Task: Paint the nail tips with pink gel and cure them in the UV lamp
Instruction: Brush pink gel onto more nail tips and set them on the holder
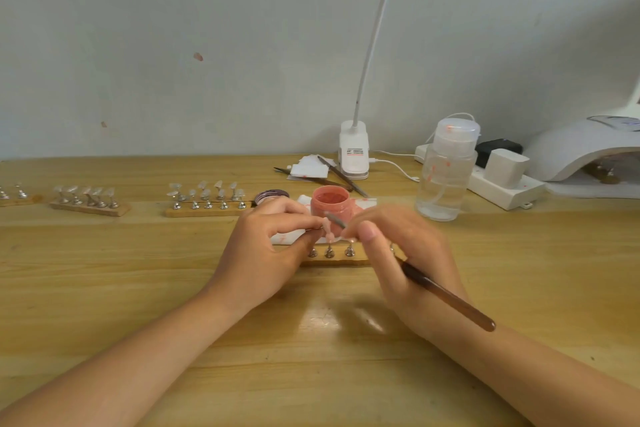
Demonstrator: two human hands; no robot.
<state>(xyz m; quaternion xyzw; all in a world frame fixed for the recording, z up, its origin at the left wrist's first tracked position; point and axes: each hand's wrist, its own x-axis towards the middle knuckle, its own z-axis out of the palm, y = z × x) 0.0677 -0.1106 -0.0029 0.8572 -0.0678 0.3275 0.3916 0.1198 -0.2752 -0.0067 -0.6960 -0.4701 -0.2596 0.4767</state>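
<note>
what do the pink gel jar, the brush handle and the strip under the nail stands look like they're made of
Pink gel jar: likely plastic, matte walls. Brush handle: glossy translucent brown, probably acrylic or resin; light shows through. Strip: seemingly unfinished wood, tan and dull.

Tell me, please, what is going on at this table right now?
A person is painting nail tips with pink gel. The left hand pinches one small stand with a pink-coated nail tip, while the right hand holds a brown-handled brush whose bristle end meets that tip. The open jar of pink gel sits just behind them. More tips stand on the wooden strip below the hands and on other strips to the left. The UV lamp waits at the far right.
</note>
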